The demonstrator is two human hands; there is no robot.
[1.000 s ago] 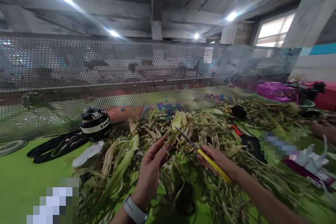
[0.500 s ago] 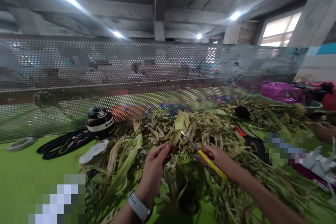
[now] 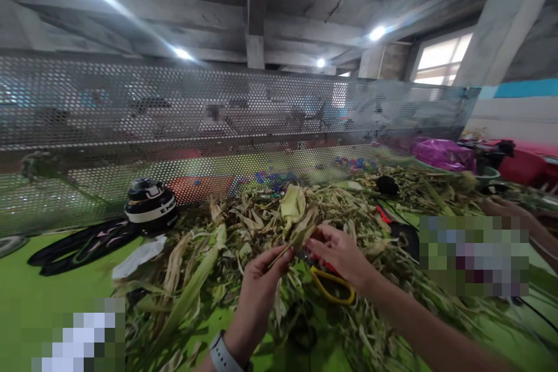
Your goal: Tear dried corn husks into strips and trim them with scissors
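Note:
My left hand (image 3: pixel 260 285), with a pale watch strap on the wrist, pinches a dry corn husk strip (image 3: pixel 293 240) that rises toward a yellowish husk (image 3: pixel 293 203). My right hand (image 3: pixel 342 256) meets that strip from the right with its fingertips pinched on it. The yellow-handled scissors (image 3: pixel 328 286) hang under my right hand, a handle loop showing below the palm. Both hands hover over a heap of green and dry corn husks (image 3: pixel 244 256) on a green table (image 3: pixel 52 285).
A perforated metal screen (image 3: pixel 174 122) runs across the table's far side. A black and white helmet (image 3: pixel 150 204) and black straps (image 3: pixel 74 241) lie at the left. Another person's hand (image 3: pixel 505 209) works at the right. A purple bag (image 3: pixel 442 154) sits beyond.
My right hand has swung the scissors down from pointing at the husk to hanging under the palm, and its fingers have come onto the strip. The view shifted slightly.

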